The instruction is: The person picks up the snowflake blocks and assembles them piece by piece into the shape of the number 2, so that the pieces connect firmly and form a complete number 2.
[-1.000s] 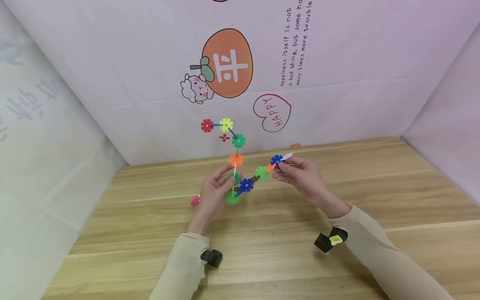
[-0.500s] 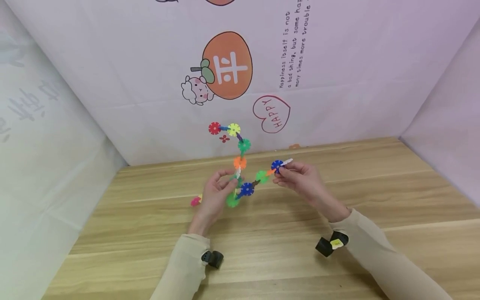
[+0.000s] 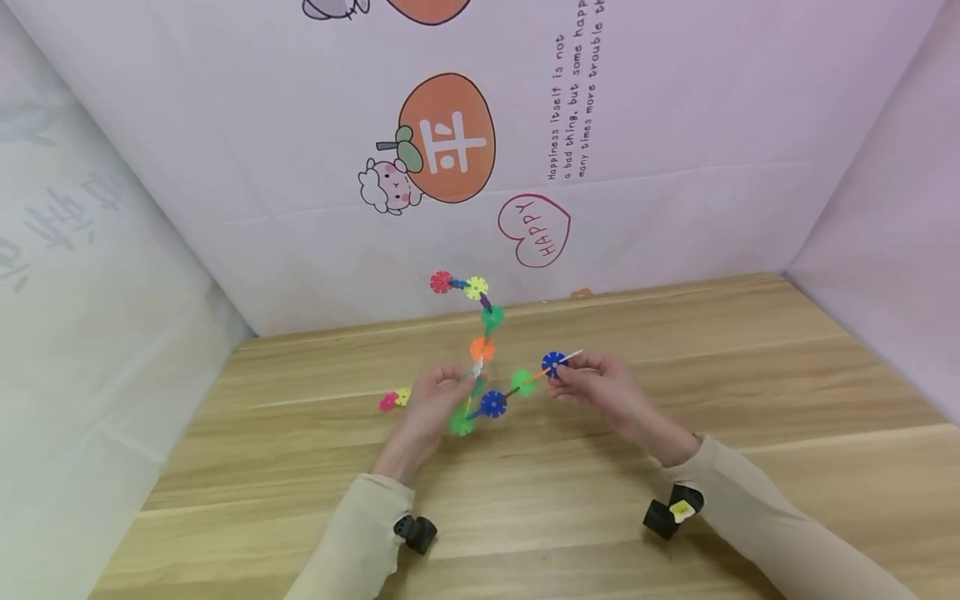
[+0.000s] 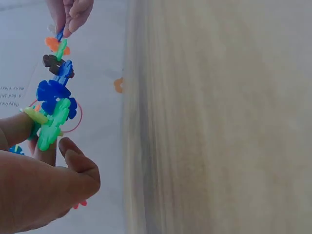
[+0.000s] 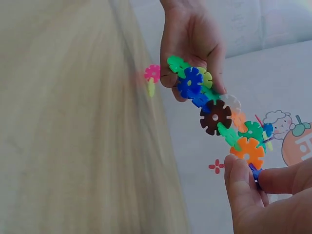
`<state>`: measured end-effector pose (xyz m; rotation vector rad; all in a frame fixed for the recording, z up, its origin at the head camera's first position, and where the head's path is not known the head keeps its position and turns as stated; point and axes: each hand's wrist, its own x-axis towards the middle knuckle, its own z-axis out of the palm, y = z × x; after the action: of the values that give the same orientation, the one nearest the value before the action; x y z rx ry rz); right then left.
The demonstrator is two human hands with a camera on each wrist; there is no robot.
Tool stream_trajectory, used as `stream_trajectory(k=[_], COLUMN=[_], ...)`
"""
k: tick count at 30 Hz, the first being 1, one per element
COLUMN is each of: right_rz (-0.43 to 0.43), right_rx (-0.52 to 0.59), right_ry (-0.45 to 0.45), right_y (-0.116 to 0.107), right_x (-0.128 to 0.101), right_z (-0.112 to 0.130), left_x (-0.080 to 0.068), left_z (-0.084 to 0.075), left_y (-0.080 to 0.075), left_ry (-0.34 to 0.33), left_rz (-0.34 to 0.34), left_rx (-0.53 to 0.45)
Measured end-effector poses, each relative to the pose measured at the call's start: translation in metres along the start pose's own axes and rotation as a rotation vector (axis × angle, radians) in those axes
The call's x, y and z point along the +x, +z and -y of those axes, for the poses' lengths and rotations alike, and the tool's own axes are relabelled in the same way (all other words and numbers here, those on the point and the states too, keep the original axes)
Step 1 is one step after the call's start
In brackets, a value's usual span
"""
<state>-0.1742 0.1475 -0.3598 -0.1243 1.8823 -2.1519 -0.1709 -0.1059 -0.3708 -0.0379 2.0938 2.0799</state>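
A chain of interlocking plastic snowflake discs (image 3: 493,405) in many colours hangs between both hands above the table. My left hand (image 3: 429,417) pinches it near the middle, by the white and green discs, partly hiding them. From there one arm of the chain rises past an orange disc (image 3: 482,349) and bends left to a red disc (image 3: 441,282). At the chain's right end, my right hand (image 3: 603,396) pinches a blue disc (image 3: 554,364) between thumb and fingers. A white disc (image 3: 572,355) juts out past it. In the right wrist view a brown disc (image 5: 216,117) shows mid-chain.
Left of my left hand, a pink disc (image 3: 387,402) and a yellow disc (image 3: 402,397) lie joined on the wooden table (image 3: 525,533). A printed white cloth (image 3: 675,167) stands behind the table's back edge, with more cloth at both sides.
Both hands and the chain have moved lower in the head view. The chain's raised arm has swung right and down. The yellow disc by the pink one has come out from behind my left hand.
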Motion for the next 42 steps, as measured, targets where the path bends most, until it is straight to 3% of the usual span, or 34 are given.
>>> stream_trajectory(k=[4, 8, 14, 21, 29, 36, 42], right_rz=[0.009, 0.04, 0.111, 0.12, 0.134, 0.122, 0.144], right_rx=[0.031, 0.049, 0.052, 0.0, 0.008, -0.11, -0.195], right_ry=[0.043, 0.076, 0.096, 0.148, 0.181, 0.197, 0.246], right_y=[0.0, -0.004, -0.013, -0.017, -0.018, -0.019, -0.021], right_x=[-0.002, -0.007, -0.013, -0.021, -0.023, -0.021, -0.023], right_z=[-0.006, -0.01, -0.016, -0.023, -0.031, -0.036, -0.039], left_x=[-0.003, -0.009, -0.016, -0.025, -0.031, -0.036, -0.037], left_z=[0.005, 0.011, 0.018, 0.019, 0.017, 0.015, 0.014], left_y=[-0.002, -0.002, 0.0, 0.003, 0.003, 0.001, 0.0], left_ry=[-0.076, -0.105, -0.151, -0.189, -0.236, -0.239, -0.218], left_rz=[0.062, 0.144, 0.208, 0.268, 0.269, 0.223, 0.187], left_rx=[0.079, 0.126, 0.1, 0.098, 0.127, 0.167, 0.26])
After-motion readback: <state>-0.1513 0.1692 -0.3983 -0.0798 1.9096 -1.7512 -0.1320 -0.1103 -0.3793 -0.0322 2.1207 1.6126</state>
